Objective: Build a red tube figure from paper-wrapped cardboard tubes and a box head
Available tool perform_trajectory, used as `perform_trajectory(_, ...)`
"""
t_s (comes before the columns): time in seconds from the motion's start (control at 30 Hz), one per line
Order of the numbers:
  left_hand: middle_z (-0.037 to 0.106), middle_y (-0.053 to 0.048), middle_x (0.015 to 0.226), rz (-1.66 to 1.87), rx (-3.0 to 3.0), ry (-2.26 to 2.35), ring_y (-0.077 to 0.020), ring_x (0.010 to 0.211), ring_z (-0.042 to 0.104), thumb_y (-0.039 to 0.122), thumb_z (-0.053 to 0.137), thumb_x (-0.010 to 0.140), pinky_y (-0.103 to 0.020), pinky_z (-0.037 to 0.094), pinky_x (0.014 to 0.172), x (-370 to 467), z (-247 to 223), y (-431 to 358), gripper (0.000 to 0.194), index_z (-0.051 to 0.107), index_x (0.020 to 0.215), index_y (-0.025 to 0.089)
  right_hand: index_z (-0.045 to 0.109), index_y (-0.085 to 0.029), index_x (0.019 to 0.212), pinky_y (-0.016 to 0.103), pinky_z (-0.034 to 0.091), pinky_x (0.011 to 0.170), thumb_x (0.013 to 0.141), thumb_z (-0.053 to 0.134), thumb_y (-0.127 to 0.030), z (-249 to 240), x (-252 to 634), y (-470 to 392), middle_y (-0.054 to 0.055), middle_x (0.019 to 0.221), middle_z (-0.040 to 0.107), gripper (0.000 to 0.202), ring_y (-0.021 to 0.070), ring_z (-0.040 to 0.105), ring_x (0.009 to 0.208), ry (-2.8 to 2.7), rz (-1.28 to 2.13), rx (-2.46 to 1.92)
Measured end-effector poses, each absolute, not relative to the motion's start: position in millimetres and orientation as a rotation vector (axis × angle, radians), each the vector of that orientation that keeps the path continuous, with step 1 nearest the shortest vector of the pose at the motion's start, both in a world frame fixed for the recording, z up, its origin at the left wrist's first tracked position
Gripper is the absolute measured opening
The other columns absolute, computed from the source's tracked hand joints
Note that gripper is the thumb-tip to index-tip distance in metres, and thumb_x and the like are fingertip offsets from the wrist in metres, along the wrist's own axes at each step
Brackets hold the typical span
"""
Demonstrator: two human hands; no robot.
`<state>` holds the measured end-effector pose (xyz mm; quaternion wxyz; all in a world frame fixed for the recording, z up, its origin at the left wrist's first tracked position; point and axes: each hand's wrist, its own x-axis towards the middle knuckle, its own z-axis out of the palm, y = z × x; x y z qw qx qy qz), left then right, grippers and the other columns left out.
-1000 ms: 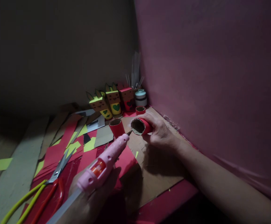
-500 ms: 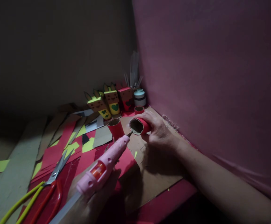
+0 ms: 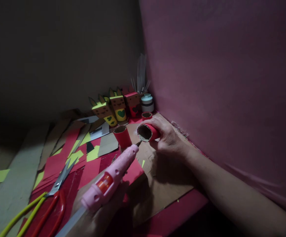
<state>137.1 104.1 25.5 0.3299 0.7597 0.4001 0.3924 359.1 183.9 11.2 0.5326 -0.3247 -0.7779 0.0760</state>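
My left hand (image 3: 103,210) is wrapped round a pink hot glue gun (image 3: 113,172), with a clear glue stick (image 3: 71,221) coming out of its back end. The gun's nozzle touches, or is right at, the lower rim of a red paper-covered cardboard tube (image 3: 153,132). That tube lies tilted in the fingers of my right hand (image 3: 166,135), its open end turned towards me and the gun. A second red tube (image 3: 125,138) stands upright left of it. Behind my right hand shows the top of another red tube (image 3: 147,115). The gun hides most of my left fingers.
Scissors (image 3: 58,186) with red and yellow handles lie at left among red and yellow paper scraps (image 3: 56,168). Several box-headed paper figures (image 3: 118,105) and a jar with a light blue lid (image 3: 147,102) stand at the back. A pink wall (image 3: 219,82) rises on the right.
The glue gun's nozzle has shifted slightly right along the tube's lower rim. My right hand holds the tube in nearly the same place.
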Motion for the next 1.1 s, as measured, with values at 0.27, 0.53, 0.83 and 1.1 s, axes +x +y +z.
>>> perform_trajectory(0.27, 0.058, -0.010, 0.133, 1.003, 1.974, 1.025, -0.0238, 0.110, 0.061, 0.034, 0.059, 0.095, -0.044, 0.054, 0.092, 135, 29, 106, 0.031, 0.060, 0.124, 0.024, 0.062, -0.022, 0.106, 0.043, 0.050, 0.086, 0.064, 0.056, 0.000, 13, 359, 184, 0.007, 0.099, 0.064, 0.048, 0.0251, 0.060, 0.094, -1.864, 0.166, -0.758)
perform_trajectory(0.53, 0.058, 0.008, 0.142, 0.937, 1.950, 1.101, -0.0311, 0.134, 0.051, 0.042, 0.051, 0.096, -0.044, 0.055, 0.101, 134, 21, 108, 0.035, 0.060, 0.129, 0.049, 0.060, -0.026, 0.108, 0.041, 0.050, 0.087, 0.066, 0.057, 0.000, 12, 360, 183, 0.005, 0.102, 0.064, 0.050, 0.0240, 0.059, 0.096, -1.871, 0.142, -0.767)
perform_trajectory(0.83, 0.051, 0.012, 0.147, 0.916, 1.923, 1.093, -0.0285, 0.137, 0.047, 0.047, 0.056, 0.091, -0.038, 0.057, 0.099, 128, 19, 102, 0.049, 0.049, 0.139, 0.051, 0.059, -0.025, 0.109, 0.041, 0.050, 0.087, 0.067, 0.056, 0.000, 11, 359, 184, 0.005, 0.101, 0.063, 0.049, 0.0238, 0.058, 0.096, -1.868, 0.116, -0.744)
perform_trajectory(1.1, 0.054, 0.012, 0.144, 0.891, 1.905, 1.133, -0.0258, 0.133, 0.052, 0.049, 0.045, 0.095, -0.035, 0.060, 0.094, 131, 19, 97, 0.046, 0.046, 0.141, 0.051, 0.060, -0.025, 0.109, 0.042, 0.049, 0.088, 0.068, 0.057, -0.001, 11, 358, 184, 0.005, 0.102, 0.064, 0.048, 0.0239, 0.058, 0.096, -1.877, 0.108, -0.751)
